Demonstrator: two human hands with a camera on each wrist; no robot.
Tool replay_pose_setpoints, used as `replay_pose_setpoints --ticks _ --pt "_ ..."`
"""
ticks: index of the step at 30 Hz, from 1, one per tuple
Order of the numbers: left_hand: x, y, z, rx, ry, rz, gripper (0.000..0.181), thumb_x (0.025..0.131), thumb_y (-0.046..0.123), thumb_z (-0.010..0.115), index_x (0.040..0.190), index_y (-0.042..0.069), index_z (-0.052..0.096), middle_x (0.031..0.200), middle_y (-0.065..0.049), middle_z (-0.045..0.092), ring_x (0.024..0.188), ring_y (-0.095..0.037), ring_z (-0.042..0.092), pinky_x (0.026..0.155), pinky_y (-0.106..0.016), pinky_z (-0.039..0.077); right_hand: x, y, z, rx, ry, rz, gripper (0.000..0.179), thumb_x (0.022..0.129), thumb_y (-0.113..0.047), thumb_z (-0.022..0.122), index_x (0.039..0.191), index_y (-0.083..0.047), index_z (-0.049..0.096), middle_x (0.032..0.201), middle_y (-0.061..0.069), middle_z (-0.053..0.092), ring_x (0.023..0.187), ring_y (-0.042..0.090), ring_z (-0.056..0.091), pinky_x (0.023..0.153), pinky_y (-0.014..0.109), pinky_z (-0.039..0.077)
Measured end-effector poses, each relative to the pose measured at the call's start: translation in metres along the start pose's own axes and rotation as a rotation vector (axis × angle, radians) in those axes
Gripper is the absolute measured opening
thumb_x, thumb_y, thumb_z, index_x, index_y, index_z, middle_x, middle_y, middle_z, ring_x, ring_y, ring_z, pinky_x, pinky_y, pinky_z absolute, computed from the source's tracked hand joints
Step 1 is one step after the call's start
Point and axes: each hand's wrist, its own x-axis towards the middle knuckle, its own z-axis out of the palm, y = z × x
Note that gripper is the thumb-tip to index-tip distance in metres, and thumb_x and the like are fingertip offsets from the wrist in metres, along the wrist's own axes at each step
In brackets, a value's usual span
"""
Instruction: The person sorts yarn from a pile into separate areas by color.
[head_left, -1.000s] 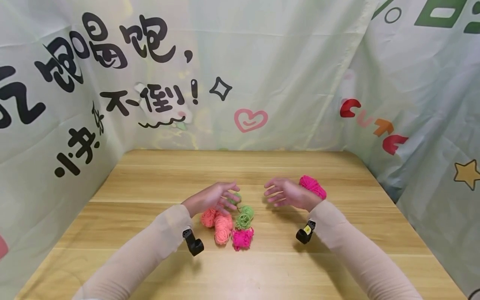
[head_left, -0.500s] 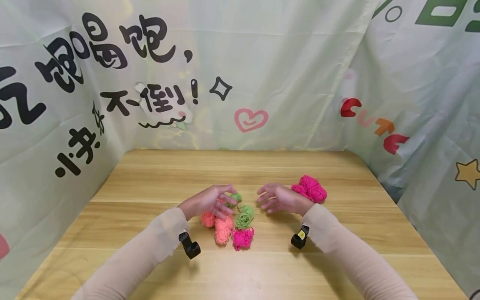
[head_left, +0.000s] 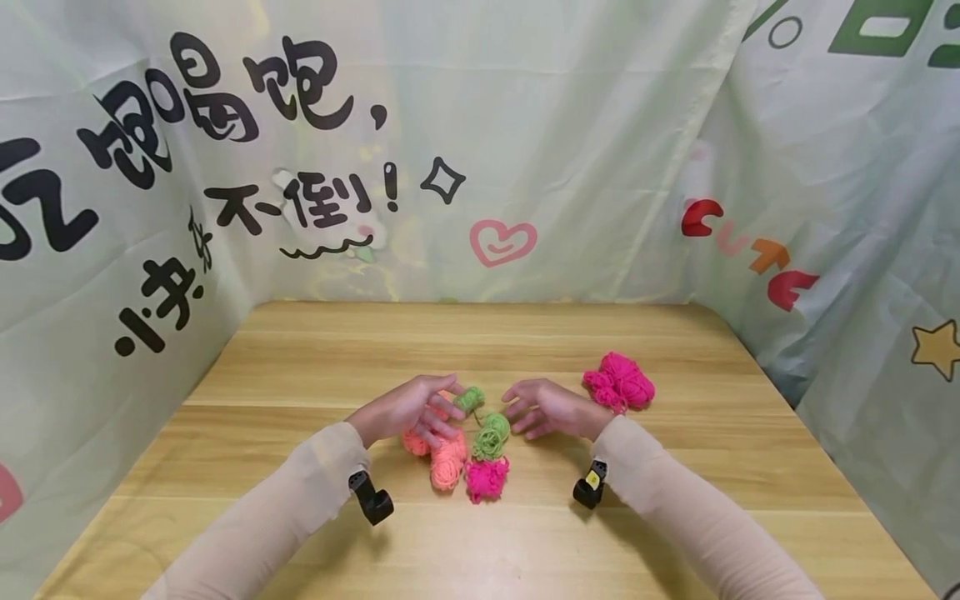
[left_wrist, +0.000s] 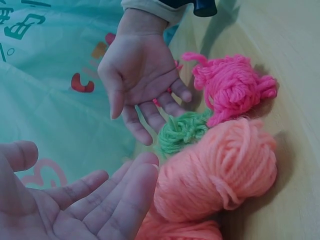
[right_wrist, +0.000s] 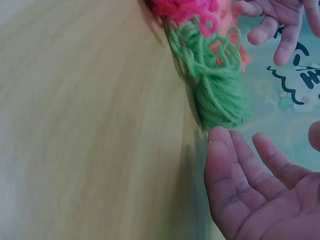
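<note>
Balls of yarn lie grouped near the middle of the wooden table. My left hand (head_left: pixel 411 407), fingers spread and relaxed, is over the coral yarn (head_left: pixel 447 462) and partly hides it. Facing it from the right, my right hand (head_left: pixel 553 408) holds nothing, its fingertips close to the green yarn (head_left: pixel 491 435). A smaller green bundle (head_left: pixel 470 400) lies behind, by the left fingertips. The small pink yarn (head_left: pixel 487 479) sits at the front of the group. In the right wrist view, the fingertips (right_wrist: pixel 218 150) are just short of the green yarn.
Two joined lumps of magenta yarn (head_left: pixel 622 382) lie at the back right, behind my right wrist. The wooden table (head_left: pixel 517 550) reaches back to a printed cloth curtain (head_left: pixel 585 167), which also encloses both sides.
My right hand has moved left and slightly nearer me, uncovering the magenta yarn at the back right. My left hand has drifted a little left and toward me, exposing more of the small green bundle.
</note>
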Motion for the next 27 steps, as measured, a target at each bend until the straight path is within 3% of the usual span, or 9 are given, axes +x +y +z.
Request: replay_pose_setpoints --ticks 16,27 --pt "-0.005 -0.004 -0.009 0.018 0.019 -0.029 0.062 0.101 0.047 0.036 0.138 -0.003 0.043 0.112 -0.019 0.063 0.079 -0.028 0.066 0.059 -0.039 0.055 0.007 -0.002 0.011 -0.038 0.039 0.022 0.038 0.102 -0.019 0.042 0.13 0.006 0.047 0.121 0.019 0.057 0.084 0.028 0.062 0.073 0.039 0.055" --pt "-0.009 -0.012 -0.009 0.005 0.015 -0.056 0.063 0.1 0.048 0.037 0.137 -0.003 0.042 0.112 -0.018 0.061 0.083 -0.031 0.064 0.061 -0.041 0.056 0.015 0.002 0.015 -0.036 0.045 0.04 0.034 0.098 -0.015 0.051 0.125 0.004 0.051 0.114 0.016 0.058 0.078 0.025 0.062 0.067 0.036 0.056"
